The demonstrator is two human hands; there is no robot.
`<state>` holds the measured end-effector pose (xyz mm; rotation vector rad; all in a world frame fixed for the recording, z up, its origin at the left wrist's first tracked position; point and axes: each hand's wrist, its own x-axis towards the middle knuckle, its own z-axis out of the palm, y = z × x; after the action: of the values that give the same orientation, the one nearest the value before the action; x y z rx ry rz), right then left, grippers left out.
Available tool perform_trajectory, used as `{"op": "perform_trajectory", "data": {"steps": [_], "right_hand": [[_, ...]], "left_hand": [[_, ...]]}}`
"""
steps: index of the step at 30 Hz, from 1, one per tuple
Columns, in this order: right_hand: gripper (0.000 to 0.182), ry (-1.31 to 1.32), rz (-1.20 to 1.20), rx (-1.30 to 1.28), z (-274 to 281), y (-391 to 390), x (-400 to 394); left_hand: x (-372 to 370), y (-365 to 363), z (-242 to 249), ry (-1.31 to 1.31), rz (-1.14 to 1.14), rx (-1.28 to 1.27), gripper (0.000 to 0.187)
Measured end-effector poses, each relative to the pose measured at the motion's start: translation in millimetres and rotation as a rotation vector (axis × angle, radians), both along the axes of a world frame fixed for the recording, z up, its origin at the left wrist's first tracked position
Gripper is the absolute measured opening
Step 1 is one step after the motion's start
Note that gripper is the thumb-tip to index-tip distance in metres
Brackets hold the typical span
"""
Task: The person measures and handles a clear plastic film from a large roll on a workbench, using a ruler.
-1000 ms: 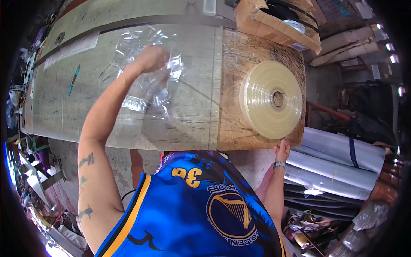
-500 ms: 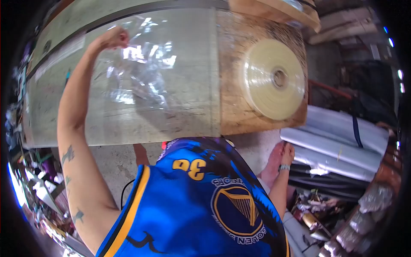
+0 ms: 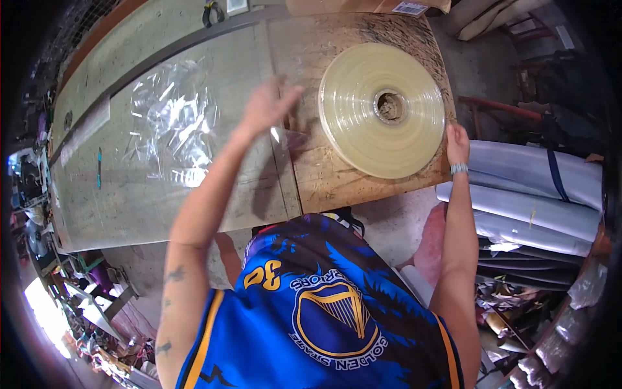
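A wide, flat roll of clear plastic film [image 3: 350, 123] with a hollow core lies on the wooden part of the table. My left hand [image 3: 267, 107], blurred by motion, is left of the roll over the seam in the tabletop, its thumb and fingers apart. My right hand [image 3: 457, 146], wearing a wristwatch, is at the roll's right edge with its fingers curled; what they hold, if anything, is hidden. A loose heap of shiny clear plastic pieces [image 3: 175, 123] lies on the left part of the table.
A thin teal tool [image 3: 100, 168] lies at the table's left. A dark strip [image 3: 162, 61] runs along the back, with yellow-and-black pliers [image 3: 212, 13] beyond it. At the back stands a cardboard box [image 3: 363, 6]. Large silvery rolls [image 3: 531, 194] are stacked on the right.
My left hand has moved right from above the plastic pieces toward the roll. From beside my body, my right hand has risen to the roll's right edge. The camera view has shifted.
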<state>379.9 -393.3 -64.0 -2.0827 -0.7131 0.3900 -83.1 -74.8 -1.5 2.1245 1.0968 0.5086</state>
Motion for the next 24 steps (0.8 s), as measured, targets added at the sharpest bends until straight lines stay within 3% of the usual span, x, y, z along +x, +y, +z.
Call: {"op": "perform_trajectory", "data": {"steps": [2,4,7,11,17,24], "right_hand": [[0.05,-0.011,0.071,-0.043,0.7,43.0,11.0],[0.059,-0.107,0.108,-0.173,19.6,78.4,0.3],[0.07,-0.29,0.152,-0.245,30.9,104.4,-8.6],[0.078,-0.269,0.139,-0.274,24.0,103.8,-15.0],[0.068,-0.19,0.058,-0.321,34.4,74.4,-39.2],[0.055,-0.19,-0.132,-0.153,10.3,8.5,-128.7]], "left_hand": [[57.2,-41.0,-29.5,-0.011,0.138,-0.077,0.073],[95.1,-68.6,-10.4,0.169,0.19,-0.251,0.074],[124.0,-88.3,-40.5,0.201,0.362,0.125,0.071],[131.1,-74.7,-30.0,0.289,0.285,0.032,0.063],[136.9,-27.6,-40.3,0.286,0.03,0.111,0.065],[202.7,72.4,-38.1,0.157,-0.573,0.121,0.077]]}}
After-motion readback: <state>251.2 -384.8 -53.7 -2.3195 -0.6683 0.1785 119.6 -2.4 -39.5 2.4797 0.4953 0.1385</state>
